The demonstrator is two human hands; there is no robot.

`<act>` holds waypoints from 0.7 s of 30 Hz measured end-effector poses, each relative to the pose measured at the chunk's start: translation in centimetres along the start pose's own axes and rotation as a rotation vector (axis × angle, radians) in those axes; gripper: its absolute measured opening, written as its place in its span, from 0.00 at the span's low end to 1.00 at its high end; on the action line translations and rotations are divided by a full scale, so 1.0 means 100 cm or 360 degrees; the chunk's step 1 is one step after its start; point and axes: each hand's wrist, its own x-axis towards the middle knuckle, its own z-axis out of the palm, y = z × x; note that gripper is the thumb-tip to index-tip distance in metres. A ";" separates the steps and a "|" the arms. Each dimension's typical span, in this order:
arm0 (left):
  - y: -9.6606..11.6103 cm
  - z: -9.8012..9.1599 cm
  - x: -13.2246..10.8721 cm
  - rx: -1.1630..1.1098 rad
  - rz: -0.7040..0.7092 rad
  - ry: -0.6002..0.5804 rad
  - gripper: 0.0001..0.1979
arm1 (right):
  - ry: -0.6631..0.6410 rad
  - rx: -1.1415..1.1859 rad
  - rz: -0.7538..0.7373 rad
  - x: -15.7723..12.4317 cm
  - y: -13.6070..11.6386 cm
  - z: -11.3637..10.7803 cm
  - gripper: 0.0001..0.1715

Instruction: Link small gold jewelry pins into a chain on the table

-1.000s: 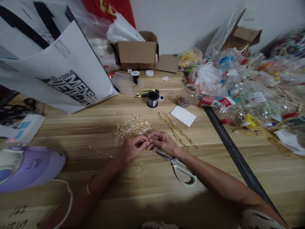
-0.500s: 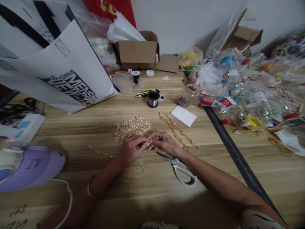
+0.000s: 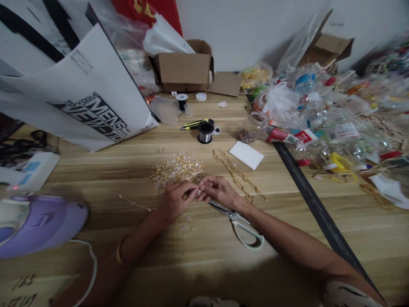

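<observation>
My left hand (image 3: 179,197) and my right hand (image 3: 219,191) meet fingertip to fingertip over the table, both closed in a pinch. Between them shows a small sparkly bead cluster (image 3: 199,193), mostly covered by the fingers. Just behind my hands lies a heap of gold and silver beads or rings (image 3: 177,168). Scissors (image 3: 246,230) with pale handles rest under my right wrist. Several tiny sparkly pieces (image 3: 188,225) lie in front of my hands. To the left is a thin strand with small beads (image 3: 134,204). Gold chains (image 3: 238,179) stretch out behind my right hand.
Farther back are a wire spool (image 3: 205,133), a yellow-black utility knife (image 3: 193,124), a white card (image 3: 246,155) and a jar of beads (image 3: 251,130). Plastic bottles (image 3: 338,123) crowd the right. A paper bag (image 3: 96,94) and a purple appliance (image 3: 54,224) stand left.
The right fingers have shifted very slightly around the small sparkly cluster. Both hands stay together in the same place, and the things on the table have not moved.
</observation>
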 end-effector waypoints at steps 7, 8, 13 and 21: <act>-0.002 0.001 -0.001 0.0029 0.0018 0.0019 0.06 | -0.0014 0.0093 0.0014 0.001 0.003 -0.001 0.18; -0.002 0.002 -0.001 0.0013 0.0026 0.0026 0.06 | -0.0027 0.0099 0.0005 0.001 0.003 -0.001 0.18; -0.002 0.001 0.000 -0.0019 0.0038 0.0027 0.05 | -0.0041 0.0085 -0.0034 0.001 0.005 -0.001 0.17; 0.001 0.001 0.001 -0.0064 -0.0035 0.0040 0.04 | 0.0024 -0.0058 -0.0147 0.000 0.007 0.000 0.16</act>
